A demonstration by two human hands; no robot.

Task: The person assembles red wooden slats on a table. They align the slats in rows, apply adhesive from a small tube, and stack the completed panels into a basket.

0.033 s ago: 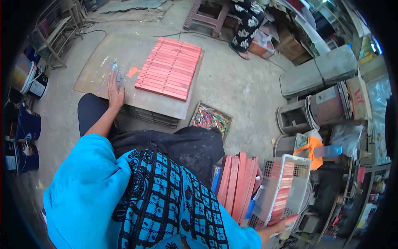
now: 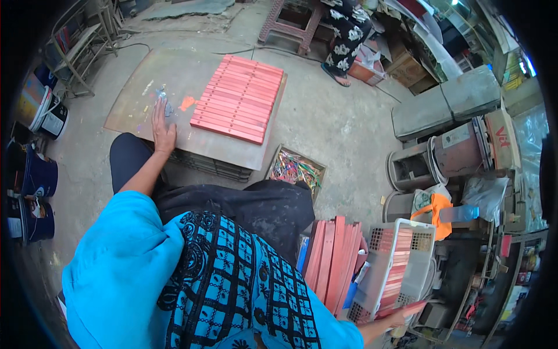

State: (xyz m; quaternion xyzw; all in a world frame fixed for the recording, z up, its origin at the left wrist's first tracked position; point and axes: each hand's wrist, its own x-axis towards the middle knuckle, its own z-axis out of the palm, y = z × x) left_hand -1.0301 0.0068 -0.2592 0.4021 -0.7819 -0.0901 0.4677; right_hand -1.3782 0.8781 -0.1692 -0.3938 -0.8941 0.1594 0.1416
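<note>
Left hand (image 2: 163, 131) flat, fingers spread, palm down on the board (image 2: 232, 148), gripping nothing. The board is a low brown sheet resting on a crate; paint smears sit just beyond the fingertips. Red strips (image 2: 238, 98) lie in a tight flat row on the board, right of the left hand, not touching it.

Right hand (image 2: 401, 317) is far right of the board at the lower edge of view, closed around the end of one red strip (image 2: 407, 311) at the bottom of the white basket (image 2: 401, 267). More red strips stand inside the basket. Strip stack (image 2: 334, 262) leans just left of the basket. Box of coloured bits (image 2: 294, 168) sits on the floor at the board's near right corner. Buckets (image 2: 38, 174) are well left of the board.
</note>
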